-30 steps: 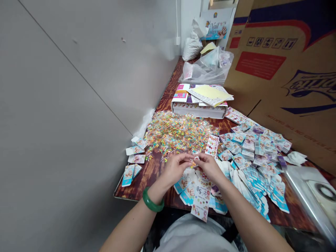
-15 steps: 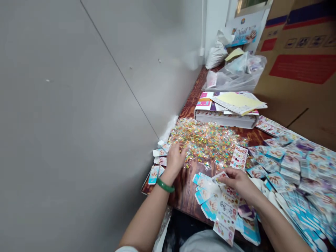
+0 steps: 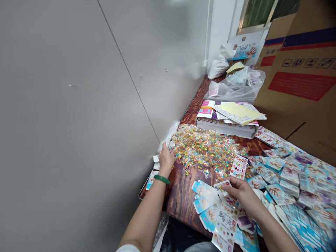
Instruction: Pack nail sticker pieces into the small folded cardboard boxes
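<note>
My left hand (image 3: 166, 161), with a green bangle at the wrist, is at the table's left edge by the wall. Its fingers are curled around a small carton, of which only a white flap (image 3: 172, 144) shows; the fingertips are partly hidden. Other small cartons (image 3: 151, 181) lie beneath and beside this hand. My right hand (image 3: 240, 192) pinches a small printed sticker sheet (image 3: 219, 184), with a bit of yellow at the fingertips. Below it are a long sticker sheet (image 3: 224, 224) and fanned flat blue-and-white cartons (image 3: 207, 210). Clear packets of coloured pieces (image 3: 207, 147) form a heap ahead.
A grey wall (image 3: 78, 122) borders the left side. Piled nail-sticker cartons (image 3: 291, 175) cover the table's right. Behind the heap stand a stack of sheets (image 3: 228, 127) and a plastic bag (image 3: 236, 87). A large cardboard box (image 3: 301, 112) rises at the back right.
My left hand has moved left from the edge of the packet heap to the cartons by the wall, and one carton has shifted. My right hand keeps its pinch. The view has tilted slightly.
</note>
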Action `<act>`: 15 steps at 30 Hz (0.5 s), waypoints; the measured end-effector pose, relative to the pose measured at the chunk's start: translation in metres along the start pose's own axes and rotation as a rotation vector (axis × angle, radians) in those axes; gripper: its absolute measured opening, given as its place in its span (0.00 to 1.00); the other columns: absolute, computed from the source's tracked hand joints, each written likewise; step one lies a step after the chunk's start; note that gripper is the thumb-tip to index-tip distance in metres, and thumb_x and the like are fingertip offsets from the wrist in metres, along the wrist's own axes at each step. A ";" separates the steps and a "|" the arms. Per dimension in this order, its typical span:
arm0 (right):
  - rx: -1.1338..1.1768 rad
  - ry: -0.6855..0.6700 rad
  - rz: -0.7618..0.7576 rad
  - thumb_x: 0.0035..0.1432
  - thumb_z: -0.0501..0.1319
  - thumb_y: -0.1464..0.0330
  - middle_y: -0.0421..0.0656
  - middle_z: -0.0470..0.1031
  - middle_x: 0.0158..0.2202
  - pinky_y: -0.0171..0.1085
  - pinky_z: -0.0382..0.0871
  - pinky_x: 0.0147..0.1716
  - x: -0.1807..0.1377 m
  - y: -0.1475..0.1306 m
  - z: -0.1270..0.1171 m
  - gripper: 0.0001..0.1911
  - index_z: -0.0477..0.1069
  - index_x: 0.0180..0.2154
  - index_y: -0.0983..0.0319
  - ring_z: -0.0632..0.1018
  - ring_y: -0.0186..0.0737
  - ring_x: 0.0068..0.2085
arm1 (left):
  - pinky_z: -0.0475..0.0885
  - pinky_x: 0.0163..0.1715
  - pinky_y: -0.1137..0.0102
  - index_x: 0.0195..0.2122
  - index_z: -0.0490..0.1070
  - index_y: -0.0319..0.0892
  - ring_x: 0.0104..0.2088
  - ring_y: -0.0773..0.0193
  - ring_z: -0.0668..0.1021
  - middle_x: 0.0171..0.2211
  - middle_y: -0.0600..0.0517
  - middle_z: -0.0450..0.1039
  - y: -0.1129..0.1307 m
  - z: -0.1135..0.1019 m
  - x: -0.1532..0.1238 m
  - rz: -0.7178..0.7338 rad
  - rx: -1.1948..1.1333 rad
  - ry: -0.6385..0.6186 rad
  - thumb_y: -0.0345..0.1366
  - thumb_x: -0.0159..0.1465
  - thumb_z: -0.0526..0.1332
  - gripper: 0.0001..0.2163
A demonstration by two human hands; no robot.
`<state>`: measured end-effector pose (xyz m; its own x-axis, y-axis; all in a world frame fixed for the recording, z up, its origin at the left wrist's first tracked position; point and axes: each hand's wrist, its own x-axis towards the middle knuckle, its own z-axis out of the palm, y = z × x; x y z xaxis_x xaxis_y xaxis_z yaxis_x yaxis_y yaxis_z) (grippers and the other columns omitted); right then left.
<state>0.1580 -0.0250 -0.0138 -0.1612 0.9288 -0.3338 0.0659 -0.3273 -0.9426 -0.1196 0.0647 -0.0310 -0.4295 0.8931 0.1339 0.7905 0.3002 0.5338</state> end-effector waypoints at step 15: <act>0.089 0.278 -0.280 0.41 0.67 0.63 0.38 0.71 0.22 0.33 0.60 0.21 0.008 -0.043 0.001 0.12 0.70 0.28 0.61 0.68 0.34 0.21 | 0.69 0.27 0.76 0.45 0.70 0.39 0.30 0.68 0.73 0.38 0.48 0.73 0.068 -0.009 -0.093 0.068 -1.051 -1.118 0.39 0.54 0.64 0.18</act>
<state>0.1525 -0.0038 0.0242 0.1129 0.9917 -0.0608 -0.0306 -0.0577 -0.9979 -0.0298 -0.0006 0.0004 0.5107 0.8261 -0.2380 -0.0674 0.3145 0.9469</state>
